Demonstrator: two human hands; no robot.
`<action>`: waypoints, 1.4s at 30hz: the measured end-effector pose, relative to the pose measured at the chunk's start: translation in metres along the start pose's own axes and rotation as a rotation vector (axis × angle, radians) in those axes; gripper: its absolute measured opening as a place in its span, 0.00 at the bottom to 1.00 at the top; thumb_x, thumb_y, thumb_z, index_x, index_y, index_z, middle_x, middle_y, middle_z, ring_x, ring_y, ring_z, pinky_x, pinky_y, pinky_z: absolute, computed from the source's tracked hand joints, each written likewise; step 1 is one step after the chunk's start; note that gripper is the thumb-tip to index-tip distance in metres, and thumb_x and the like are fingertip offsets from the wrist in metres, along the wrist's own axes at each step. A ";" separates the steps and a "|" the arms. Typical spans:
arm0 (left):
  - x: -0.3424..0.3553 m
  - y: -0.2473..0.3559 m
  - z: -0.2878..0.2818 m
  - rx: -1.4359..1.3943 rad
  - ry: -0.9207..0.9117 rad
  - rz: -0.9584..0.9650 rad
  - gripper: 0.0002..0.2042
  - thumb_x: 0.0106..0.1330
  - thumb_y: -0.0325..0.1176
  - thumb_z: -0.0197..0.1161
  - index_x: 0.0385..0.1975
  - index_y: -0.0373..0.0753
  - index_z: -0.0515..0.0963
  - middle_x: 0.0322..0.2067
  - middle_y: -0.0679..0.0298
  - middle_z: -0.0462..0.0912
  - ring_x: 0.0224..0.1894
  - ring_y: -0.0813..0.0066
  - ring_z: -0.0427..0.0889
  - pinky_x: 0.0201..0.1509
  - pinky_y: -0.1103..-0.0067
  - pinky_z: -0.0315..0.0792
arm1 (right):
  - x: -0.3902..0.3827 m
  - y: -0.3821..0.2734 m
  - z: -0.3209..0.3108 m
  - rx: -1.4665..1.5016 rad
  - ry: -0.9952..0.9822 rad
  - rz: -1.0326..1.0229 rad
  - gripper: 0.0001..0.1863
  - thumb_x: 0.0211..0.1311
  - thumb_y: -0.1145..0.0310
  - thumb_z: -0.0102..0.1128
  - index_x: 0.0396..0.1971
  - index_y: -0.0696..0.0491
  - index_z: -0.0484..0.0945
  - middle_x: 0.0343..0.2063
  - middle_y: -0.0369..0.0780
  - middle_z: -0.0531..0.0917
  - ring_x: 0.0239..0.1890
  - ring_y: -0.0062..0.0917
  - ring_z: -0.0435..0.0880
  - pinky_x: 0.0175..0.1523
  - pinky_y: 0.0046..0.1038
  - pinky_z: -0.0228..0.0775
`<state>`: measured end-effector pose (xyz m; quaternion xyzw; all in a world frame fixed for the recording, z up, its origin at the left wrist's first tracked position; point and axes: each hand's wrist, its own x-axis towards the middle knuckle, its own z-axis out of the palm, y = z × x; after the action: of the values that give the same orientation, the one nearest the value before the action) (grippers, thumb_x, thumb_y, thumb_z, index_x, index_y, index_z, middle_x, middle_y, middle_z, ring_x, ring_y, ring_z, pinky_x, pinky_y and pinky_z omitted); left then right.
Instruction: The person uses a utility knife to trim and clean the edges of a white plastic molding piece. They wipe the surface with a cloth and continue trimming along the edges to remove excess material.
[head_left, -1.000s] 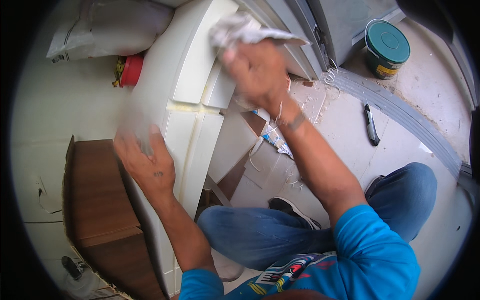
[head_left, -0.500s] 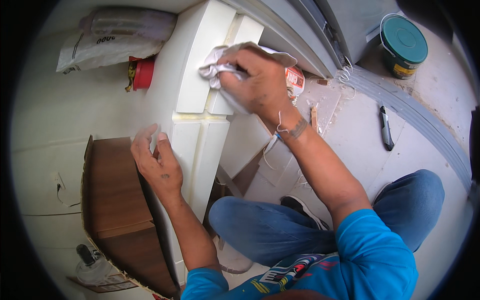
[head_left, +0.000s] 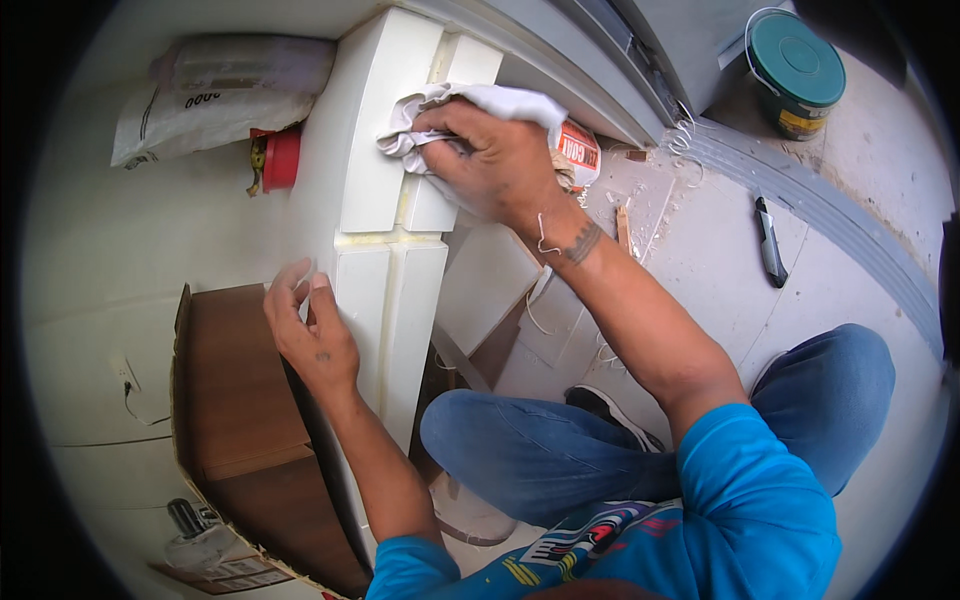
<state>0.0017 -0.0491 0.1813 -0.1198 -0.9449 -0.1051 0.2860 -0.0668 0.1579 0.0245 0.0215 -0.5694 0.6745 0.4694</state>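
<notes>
A crumpled white cloth point(head_left: 402, 132) is bunched in my right hand point(head_left: 505, 165), whose fingers are closed around it. The cloth presses on the front edge of a white cabinet point(head_left: 381, 165), above the joint where its upper and lower panels meet. A loose flap of cloth trails to the right behind my knuckles. My left hand point(head_left: 318, 330) is at the cabinet's left side by the lower panels, its fingers curved and apart with nothing in them. Whether its fingertips touch the surface, I cannot tell.
An open cardboard box point(head_left: 240, 370) stands left of the cabinet. Beyond it are a red container point(head_left: 283, 160) and a plastic-wrapped roll point(head_left: 240, 70). On the right floor lie a utility knife point(head_left: 769, 243), wood scraps point(head_left: 624, 232) and a green-lidded bucket point(head_left: 795, 75).
The whole view has shifted slightly. My right hand and the cloth have moved a little up along the cabinet edge. My left hand stays by the cabinet's side.
</notes>
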 end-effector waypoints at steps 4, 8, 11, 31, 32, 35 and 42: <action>-0.001 -0.002 -0.002 0.041 -0.006 0.012 0.15 0.75 0.36 0.61 0.55 0.37 0.83 0.56 0.62 0.80 0.45 0.71 0.77 0.49 0.74 0.75 | 0.003 -0.006 -0.003 0.114 -0.062 0.227 0.13 0.65 0.67 0.66 0.49 0.49 0.86 0.37 0.35 0.88 0.37 0.19 0.85 0.48 0.22 0.78; -0.002 0.000 -0.003 0.023 -0.008 0.016 0.15 0.75 0.36 0.61 0.55 0.37 0.83 0.55 0.62 0.80 0.44 0.73 0.77 0.46 0.75 0.74 | 0.035 -0.006 -0.020 0.005 0.092 0.193 0.13 0.63 0.62 0.68 0.45 0.48 0.88 0.35 0.39 0.89 0.33 0.24 0.87 0.43 0.27 0.80; -0.002 -0.001 -0.001 0.005 0.005 0.026 0.15 0.75 0.36 0.61 0.55 0.36 0.83 0.55 0.61 0.80 0.43 0.73 0.77 0.45 0.75 0.74 | 0.056 0.014 -0.019 -0.033 0.228 0.022 0.13 0.60 0.65 0.67 0.44 0.49 0.88 0.34 0.43 0.90 0.35 0.35 0.89 0.44 0.35 0.81; 0.002 0.002 -0.001 0.044 -0.003 0.035 0.16 0.75 0.36 0.61 0.55 0.33 0.83 0.53 0.58 0.80 0.40 0.72 0.77 0.46 0.76 0.73 | 0.039 0.012 -0.007 -0.105 0.284 -0.166 0.09 0.58 0.69 0.68 0.38 0.53 0.88 0.30 0.45 0.88 0.33 0.43 0.88 0.42 0.40 0.81; 0.002 -0.001 -0.003 0.048 -0.001 0.046 0.16 0.75 0.36 0.61 0.55 0.33 0.82 0.53 0.58 0.80 0.40 0.72 0.77 0.46 0.76 0.73 | 0.027 0.007 -0.002 -0.087 0.256 -0.176 0.09 0.58 0.69 0.68 0.38 0.53 0.88 0.30 0.45 0.88 0.33 0.42 0.88 0.41 0.40 0.81; 0.000 0.002 0.001 0.020 0.014 0.025 0.16 0.74 0.36 0.61 0.55 0.33 0.83 0.52 0.59 0.80 0.39 0.73 0.76 0.45 0.77 0.72 | -0.008 -0.012 0.005 0.003 0.047 0.039 0.11 0.62 0.66 0.68 0.43 0.50 0.89 0.36 0.44 0.90 0.35 0.36 0.90 0.44 0.33 0.82; 0.000 0.004 -0.004 0.028 -0.030 -0.036 0.15 0.74 0.33 0.63 0.55 0.32 0.80 0.56 0.55 0.78 0.44 0.69 0.79 0.49 0.74 0.77 | 0.041 -0.002 -0.020 -0.064 0.121 0.083 0.13 0.63 0.65 0.67 0.46 0.50 0.88 0.35 0.44 0.90 0.35 0.38 0.90 0.43 0.33 0.82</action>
<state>0.0047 -0.0469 0.1854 -0.1004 -0.9524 -0.0949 0.2716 -0.0780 0.1984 0.0417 -0.0581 -0.5616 0.6749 0.4752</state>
